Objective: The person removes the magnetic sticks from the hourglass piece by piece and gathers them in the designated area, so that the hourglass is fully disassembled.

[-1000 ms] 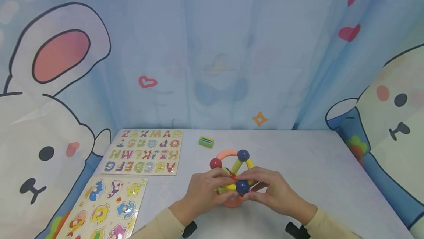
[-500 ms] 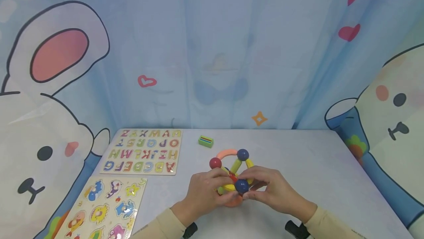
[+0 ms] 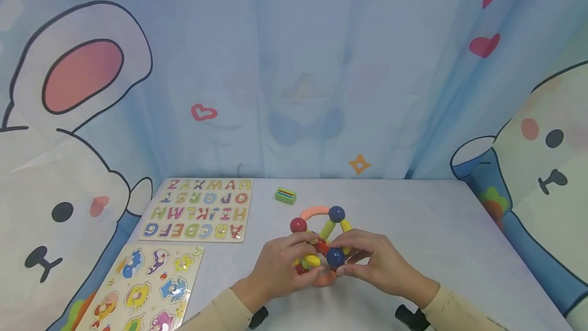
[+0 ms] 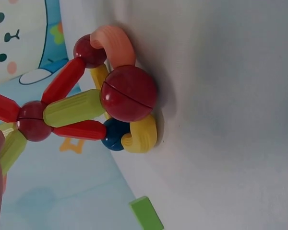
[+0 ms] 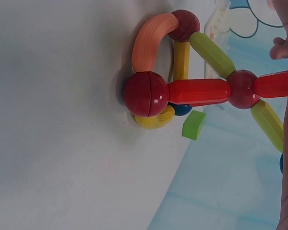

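A magnetic ball-and-stick frame stands on the white table. It has a red ball (image 3: 298,225) and a blue ball (image 3: 337,213) at its top, linked by a curved orange stick (image 3: 315,211). My right hand (image 3: 386,262) pinches a nearer blue ball (image 3: 336,257) between thumb and fingers. On the other side my left hand (image 3: 281,267) holds a yellow stick (image 3: 312,260), its tip just left of that ball. Both wrist views show the lower part: a dark red hub ball (image 4: 34,120) with red and green sticks, above a larger red ball (image 5: 145,94) at the table.
Behind the frame lies a small green block (image 3: 286,197) with coloured stripes on top. To the left are an alphabet puzzle board (image 3: 197,223) and, nearer, a picture puzzle board (image 3: 156,306). A printed blue curtain (image 3: 303,66) stands along the table's back edge.
My left hand has shifted slightly left and drawn the yellow stick away from the nearer blue ball; a dark red ball now shows below the stick. My right hand stays put.
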A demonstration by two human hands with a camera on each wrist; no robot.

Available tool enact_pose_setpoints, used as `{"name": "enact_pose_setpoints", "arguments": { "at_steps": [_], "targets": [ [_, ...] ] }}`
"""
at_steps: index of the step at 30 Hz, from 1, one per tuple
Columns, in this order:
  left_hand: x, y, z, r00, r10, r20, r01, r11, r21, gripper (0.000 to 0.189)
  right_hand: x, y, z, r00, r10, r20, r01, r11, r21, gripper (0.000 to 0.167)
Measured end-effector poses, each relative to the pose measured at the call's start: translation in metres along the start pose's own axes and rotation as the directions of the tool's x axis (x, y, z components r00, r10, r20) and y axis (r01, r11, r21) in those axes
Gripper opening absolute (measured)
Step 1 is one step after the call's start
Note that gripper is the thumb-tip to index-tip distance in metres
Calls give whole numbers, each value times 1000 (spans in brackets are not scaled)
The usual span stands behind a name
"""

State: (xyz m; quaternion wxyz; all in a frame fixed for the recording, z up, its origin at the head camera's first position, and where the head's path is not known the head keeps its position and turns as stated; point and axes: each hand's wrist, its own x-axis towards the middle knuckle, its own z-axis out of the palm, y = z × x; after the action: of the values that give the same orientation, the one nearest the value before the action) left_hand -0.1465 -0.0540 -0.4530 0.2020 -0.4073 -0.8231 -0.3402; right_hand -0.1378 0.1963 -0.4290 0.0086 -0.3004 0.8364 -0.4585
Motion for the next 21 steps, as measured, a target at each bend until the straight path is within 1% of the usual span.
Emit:
{"name": "enact_pose_setpoints", "arguments": {
  "at_steps": [3,8,15,18,21],
  "targets": [
    [-1,-1,-2,1000,9,11,-9,1000,5,19,0,0,0,1000,-2,2,2,1000,6,44],
    [-2,-1,-3,999,21,34,-19,999,-34,17,0,1,0,1000,-21,4,21,1000,7,44],
    [-5,-4,-4,998,28,59,-24,997,-74,21,0,2,-1,999,-38,5,38,999,4,44],
    [-6,-3,-7,997,34,71,-26,993,-113,22,0,2,-1,1000,-30,4,30,1000,3,44],
    [-10,-1,-13,997,32,69,-21,988,-156,27,0,1,-1,1000,-18,6,18,1000,5,44]
  ]
}}
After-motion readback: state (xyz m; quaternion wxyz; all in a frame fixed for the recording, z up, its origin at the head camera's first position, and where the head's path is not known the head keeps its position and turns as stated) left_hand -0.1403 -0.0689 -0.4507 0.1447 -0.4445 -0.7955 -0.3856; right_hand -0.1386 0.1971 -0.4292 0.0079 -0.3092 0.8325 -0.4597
